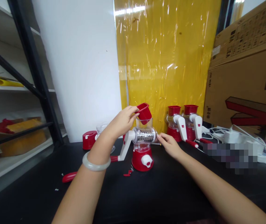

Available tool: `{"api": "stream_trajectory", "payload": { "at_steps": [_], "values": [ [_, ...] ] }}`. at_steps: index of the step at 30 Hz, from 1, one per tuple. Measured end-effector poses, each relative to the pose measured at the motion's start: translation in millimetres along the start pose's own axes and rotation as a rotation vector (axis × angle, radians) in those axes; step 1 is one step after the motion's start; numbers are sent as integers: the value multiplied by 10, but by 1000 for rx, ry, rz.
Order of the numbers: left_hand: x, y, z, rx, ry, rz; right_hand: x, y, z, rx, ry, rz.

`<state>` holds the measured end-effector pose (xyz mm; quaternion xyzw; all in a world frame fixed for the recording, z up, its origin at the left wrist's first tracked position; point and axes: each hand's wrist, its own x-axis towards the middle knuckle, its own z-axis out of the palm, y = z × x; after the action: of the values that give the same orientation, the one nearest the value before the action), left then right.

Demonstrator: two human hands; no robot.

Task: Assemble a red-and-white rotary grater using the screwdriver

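A red and white rotary grater (142,146) stands on the black table (147,199) in front of me, its white crank handle pointing down to the left. My left hand (123,120), with a pale bangle on the wrist, is closed on a red pusher cup (144,113), tilted just above the grater's clear chute. My right hand (167,143) pinches at the open end of the steel drum (145,135), gripping something thin that I cannot make out.
Two more assembled graters (184,126) stand against the yellow plastic sheet (165,62). A red base (89,139) and a clear part lie at the left. A loose red handle (69,177) lies near. Cardboard boxes (245,77), white cables (240,137), metal shelving (30,77).
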<state>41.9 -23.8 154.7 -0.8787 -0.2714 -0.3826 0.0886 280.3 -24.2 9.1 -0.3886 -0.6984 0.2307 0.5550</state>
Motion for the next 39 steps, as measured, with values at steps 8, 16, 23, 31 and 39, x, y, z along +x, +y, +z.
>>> {"api": "stream_trajectory", "payload": {
  "at_steps": [8, 16, 23, 31, 39],
  "values": [
    [1, 10, 5, 13, -1, 14, -2, -13, 2, -21, 7, -10],
    [9, 19, 32, 18, -11, 8, -36, 36, 35, -46, 13, -24],
    [15, 5, 32, 48, -18, 28, 294, -288, -48, -66, 333, -298],
    [38, -10, -77, 136, 591, -186, 1050, -1220, -27, -152, 230, -582],
    [-34, -34, -219, 64, 604, -439, 962, -1302, 426, -275, 19, -668]
  ]
}}
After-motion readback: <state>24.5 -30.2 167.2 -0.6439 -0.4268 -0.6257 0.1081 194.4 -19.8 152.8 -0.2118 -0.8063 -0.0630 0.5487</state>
